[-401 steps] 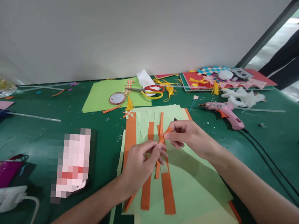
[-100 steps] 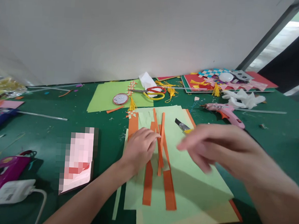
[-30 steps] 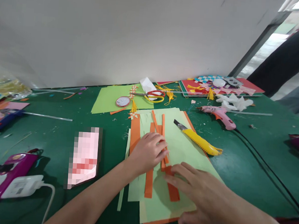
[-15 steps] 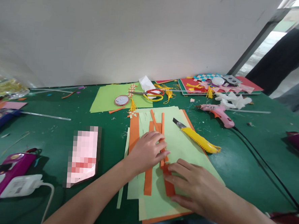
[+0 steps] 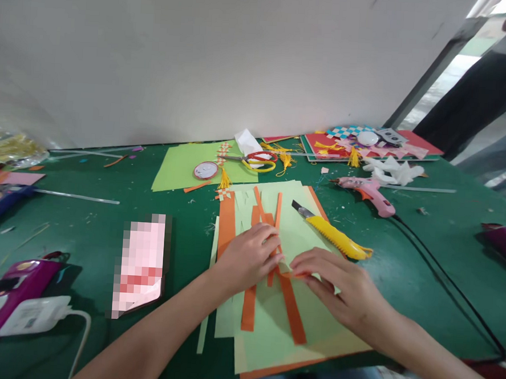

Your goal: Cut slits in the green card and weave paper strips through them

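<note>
Green table (image 5: pixel 188 231), orange strip (image 5: pixel 289 275), pinched in right grip (image 5: pixel 337 283), near left grip (image 5: pixel 249 258)

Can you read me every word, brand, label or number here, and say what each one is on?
No text can be read.
White charger: printed label, too small and blurred.
Purple power strip: oval mark, too blurred.
Phone: pixelated, nothing legible.
</note>
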A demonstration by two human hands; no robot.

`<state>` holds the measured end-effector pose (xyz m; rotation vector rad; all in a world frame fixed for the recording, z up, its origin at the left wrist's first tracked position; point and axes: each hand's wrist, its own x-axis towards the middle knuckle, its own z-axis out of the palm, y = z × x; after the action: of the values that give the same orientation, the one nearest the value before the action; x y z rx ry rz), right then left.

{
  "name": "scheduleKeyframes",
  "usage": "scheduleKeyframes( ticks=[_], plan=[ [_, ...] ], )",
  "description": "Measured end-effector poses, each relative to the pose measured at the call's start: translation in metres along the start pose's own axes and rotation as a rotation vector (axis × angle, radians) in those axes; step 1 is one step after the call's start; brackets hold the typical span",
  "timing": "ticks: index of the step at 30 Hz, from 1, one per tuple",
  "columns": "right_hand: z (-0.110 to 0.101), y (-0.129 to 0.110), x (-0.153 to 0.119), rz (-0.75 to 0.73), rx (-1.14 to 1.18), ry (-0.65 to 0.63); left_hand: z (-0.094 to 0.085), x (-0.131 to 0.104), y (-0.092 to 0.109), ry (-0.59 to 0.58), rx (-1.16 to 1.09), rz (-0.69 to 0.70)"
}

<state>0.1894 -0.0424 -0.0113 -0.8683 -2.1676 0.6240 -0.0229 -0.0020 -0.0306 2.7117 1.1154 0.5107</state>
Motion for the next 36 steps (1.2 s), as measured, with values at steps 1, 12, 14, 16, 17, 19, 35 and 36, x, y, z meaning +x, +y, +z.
scheduleKeyframes(
  ticks=[1, 12, 14, 16, 17, 19, 35, 36],
  plan=[
    [-0.004, 0.000, 0.004, -0.008, 0.007, 0.038, 0.000, 0.000, 0.000, -0.012, 0.007, -0.001],
    [-0.051, -0.021, 0.059, 0.238, 0.168, 0.371, 0.005, 0.000, -0.004, 0.006, 0.023, 0.020],
    [-0.056, -0.017, 0.071, 0.286, 0.320, 0.401, 0.007, 0.000, -0.005, 0.011, 0.052, 0.028],
    [-0.060, -0.010, 0.083, 0.314, 0.469, 0.422, 0.006, 0.000, -0.006, 0.029, 0.066, 0.047],
    [-0.062, -0.007, 0.088, 0.329, 0.530, 0.430, 0.006, -0.001, -0.006, 0.043, 0.067, 0.060],
    [-0.064, 0.001, 0.096, 0.366, 0.611, 0.432, 0.003, -0.001, -0.004, 0.065, 0.066, 0.101],
    [-0.041, 0.033, 0.102, 0.598, 0.928, 0.355, 0.007, 0.001, -0.011, -0.010, -0.145, 0.149],
    [-0.039, 0.034, 0.102, 0.598, 0.932, 0.353, 0.006, 0.002, -0.011, 0.033, -0.232, 0.105]
  ],
)
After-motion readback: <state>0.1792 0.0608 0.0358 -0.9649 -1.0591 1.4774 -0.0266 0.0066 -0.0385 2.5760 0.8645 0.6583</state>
